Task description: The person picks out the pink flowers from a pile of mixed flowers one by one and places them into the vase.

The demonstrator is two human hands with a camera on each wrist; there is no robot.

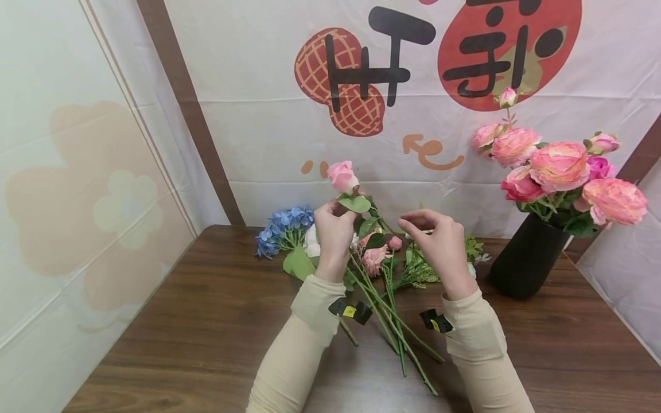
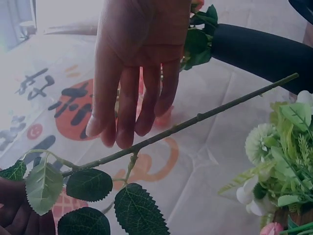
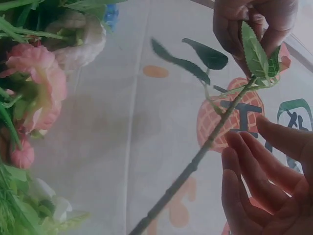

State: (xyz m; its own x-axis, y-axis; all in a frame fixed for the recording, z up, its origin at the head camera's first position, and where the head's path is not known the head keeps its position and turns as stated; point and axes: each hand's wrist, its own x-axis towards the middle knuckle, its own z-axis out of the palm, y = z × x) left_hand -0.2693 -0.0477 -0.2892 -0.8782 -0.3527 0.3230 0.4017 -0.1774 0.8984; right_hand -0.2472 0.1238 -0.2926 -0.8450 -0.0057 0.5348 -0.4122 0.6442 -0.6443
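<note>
a single pink rose [image 1: 342,176] is held above the table [image 1: 206,327], pinched just below its bloom by the left hand [image 1: 334,234]. the bloom is tilted upward, its petals partly furled. the green stem [image 2: 225,106] is slanted down toward the right hand [image 1: 438,244], by which it is not gripped. serrated leaves [image 2: 139,210] are clustered near the bloom; the stem's lower part is leafless, marked by small knobs.

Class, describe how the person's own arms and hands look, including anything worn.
The left sleeve and right sleeve are plain cream, reaching the wrists. A small black device with a yellow label shows at the left wrist, a similar device at the right. The left hand and right hand are ungloved.
</note>
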